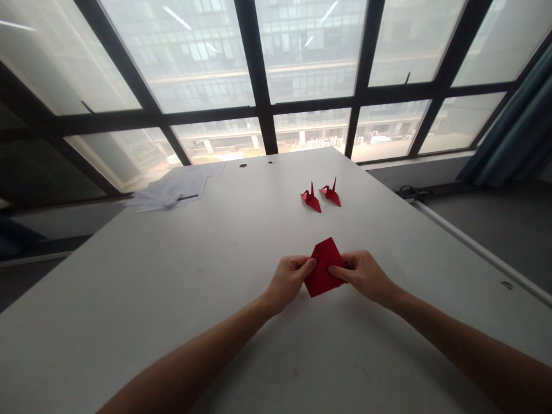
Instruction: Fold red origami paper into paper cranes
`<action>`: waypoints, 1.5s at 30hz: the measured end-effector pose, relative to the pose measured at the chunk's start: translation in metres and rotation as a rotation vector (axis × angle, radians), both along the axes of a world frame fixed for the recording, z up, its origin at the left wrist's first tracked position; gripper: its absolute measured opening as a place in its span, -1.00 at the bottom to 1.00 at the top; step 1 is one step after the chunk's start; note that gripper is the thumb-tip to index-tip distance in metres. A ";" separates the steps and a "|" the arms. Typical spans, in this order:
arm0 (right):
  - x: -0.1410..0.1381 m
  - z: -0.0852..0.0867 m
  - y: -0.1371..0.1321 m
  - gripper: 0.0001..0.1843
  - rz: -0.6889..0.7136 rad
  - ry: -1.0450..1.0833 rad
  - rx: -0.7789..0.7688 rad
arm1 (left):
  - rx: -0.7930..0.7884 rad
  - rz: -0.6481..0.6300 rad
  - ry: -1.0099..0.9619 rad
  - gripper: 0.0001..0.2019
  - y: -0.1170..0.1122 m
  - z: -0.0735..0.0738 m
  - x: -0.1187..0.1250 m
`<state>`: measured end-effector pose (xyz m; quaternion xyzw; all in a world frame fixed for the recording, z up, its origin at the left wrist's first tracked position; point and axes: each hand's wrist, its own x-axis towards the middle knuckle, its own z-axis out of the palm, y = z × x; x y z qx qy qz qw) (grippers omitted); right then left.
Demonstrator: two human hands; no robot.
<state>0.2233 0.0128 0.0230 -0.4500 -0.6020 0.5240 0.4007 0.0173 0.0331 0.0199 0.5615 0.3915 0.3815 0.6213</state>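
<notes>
A folded sheet of red origami paper (324, 276) is held a little above the table, with creases on its face. My left hand (291, 280) pinches its left edge, the thumb lying on the front. On the opposite edge my right hand (366, 275) grips it the same way, thumb pressed toward the middle. The fingers behind the paper are mostly hidden. Beyond it stand two finished red paper cranes, one on the left (311, 199) and one on the right (331, 193), side by side and apart from my hands.
The white table (172, 299) stretches to the windows (310, 52). Loose white papers (168, 190) lie at its far left with a dark pen (188, 198) on them. A small dark hole (243, 165) shows near the far edge. A blue curtain (509, 126) hangs at right.
</notes>
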 end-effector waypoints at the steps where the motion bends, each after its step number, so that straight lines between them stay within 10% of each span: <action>1: 0.000 0.000 0.000 -0.64 0.005 -0.004 0.001 | -0.004 -0.002 0.002 -0.54 -0.001 0.000 0.000; 37: -0.006 0.008 -0.012 -0.75 0.086 0.047 -0.133 | -0.190 -0.014 -0.187 -0.47 -0.008 0.000 0.005; 45: -0.001 0.004 -0.005 -0.69 -0.111 0.143 -0.171 | -0.138 -0.157 0.050 -0.45 0.000 0.000 -0.003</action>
